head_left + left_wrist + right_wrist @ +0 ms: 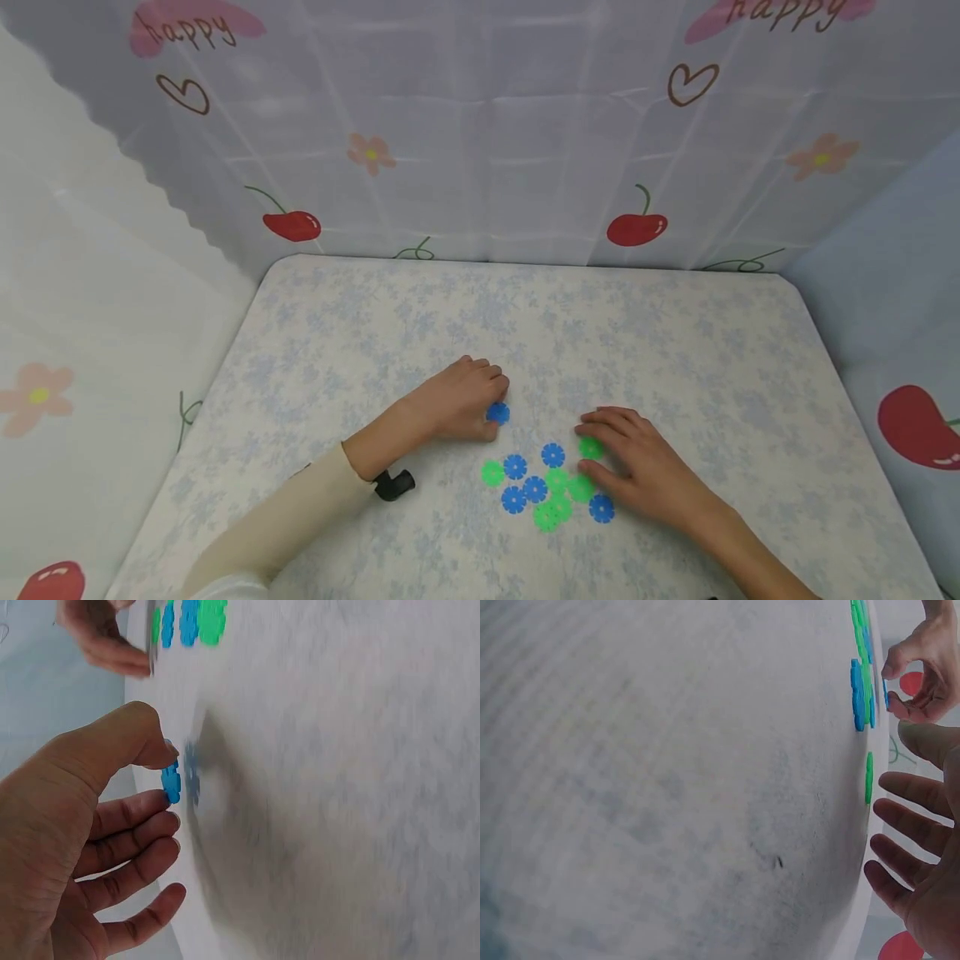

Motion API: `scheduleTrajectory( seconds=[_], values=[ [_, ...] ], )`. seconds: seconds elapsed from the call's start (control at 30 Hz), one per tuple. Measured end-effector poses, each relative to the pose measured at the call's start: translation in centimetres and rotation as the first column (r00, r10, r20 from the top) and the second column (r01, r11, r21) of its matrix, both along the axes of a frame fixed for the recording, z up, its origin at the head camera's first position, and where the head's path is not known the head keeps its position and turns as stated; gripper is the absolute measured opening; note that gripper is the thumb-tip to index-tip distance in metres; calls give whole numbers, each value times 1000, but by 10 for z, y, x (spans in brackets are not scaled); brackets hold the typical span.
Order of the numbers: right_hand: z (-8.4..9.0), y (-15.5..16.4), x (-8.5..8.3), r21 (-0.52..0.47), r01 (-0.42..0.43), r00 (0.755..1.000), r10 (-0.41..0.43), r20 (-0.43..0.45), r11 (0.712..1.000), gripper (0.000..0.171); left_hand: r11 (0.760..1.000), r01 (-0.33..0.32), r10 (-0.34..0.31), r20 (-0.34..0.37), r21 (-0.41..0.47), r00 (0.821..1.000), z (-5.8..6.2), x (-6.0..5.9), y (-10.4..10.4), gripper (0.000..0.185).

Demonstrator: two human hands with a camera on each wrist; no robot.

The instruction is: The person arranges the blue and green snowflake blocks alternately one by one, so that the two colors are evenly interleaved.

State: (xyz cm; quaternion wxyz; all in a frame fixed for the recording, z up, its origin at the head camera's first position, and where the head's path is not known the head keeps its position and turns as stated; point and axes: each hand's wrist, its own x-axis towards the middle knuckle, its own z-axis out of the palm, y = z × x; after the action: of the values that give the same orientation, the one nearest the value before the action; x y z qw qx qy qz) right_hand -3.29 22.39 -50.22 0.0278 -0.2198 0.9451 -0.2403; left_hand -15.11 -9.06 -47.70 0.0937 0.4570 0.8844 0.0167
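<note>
Now: snowflake discs on floral table (pixel 360 333).
Left hand (pixel 461 398) pinches blue disc (pixel 498 412); right hand (pixel 637 467), fingers straight, apparently touches green disc (pixel 590 448), 12 o'clock of pile (pixel 547 492).

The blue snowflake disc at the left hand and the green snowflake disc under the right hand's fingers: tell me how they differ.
The blue snowflake-shaped plastic disc is blue; the green snowflake-shaped plastic disc is green. The blue one is pinched between thumb and fingers of the left hand and stands on edge; the green one lies flat on the floral tablecloth, just ahead of the right hand with its straight fingers. The blue one sits apart from the pile; the green one is at its edge. Both share the notched round shape.
</note>
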Motion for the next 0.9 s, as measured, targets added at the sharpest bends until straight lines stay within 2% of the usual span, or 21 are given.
scheduleTrajectory(
  seconds=[0.17, 0.4, 0.57, 0.73, 0.9],
  values=[
    [1, 4, -1, 24, -18, 998, 19, -53, 1000, 42, 998, -65, 65, 11, 16, 998, 4, -17, -20, 25],
    [2, 5, -2, 51, -3, 997, 7, -72, 999, 40, 990, -139, 138, -65, -7, 988, 8, -45, -51, 22],
    [2, 5, -3, 64, 3, 997, 2, -73, 998, 37, 979, -204, 203, -76, -4, 976, 10, -63, -67, 25],
    [4, 4, -4, 88, 21, 997, -15, -72, 996, 37, 970, -245, 244, -50, -2, 968, 10, -73, -74, 26],
    [5, 4, -7, 108, 39, 998, -33, -56, 993, 34, 964, -264, 265, -38, 12, 964, 6, -78, -79, 25]
  ],
)
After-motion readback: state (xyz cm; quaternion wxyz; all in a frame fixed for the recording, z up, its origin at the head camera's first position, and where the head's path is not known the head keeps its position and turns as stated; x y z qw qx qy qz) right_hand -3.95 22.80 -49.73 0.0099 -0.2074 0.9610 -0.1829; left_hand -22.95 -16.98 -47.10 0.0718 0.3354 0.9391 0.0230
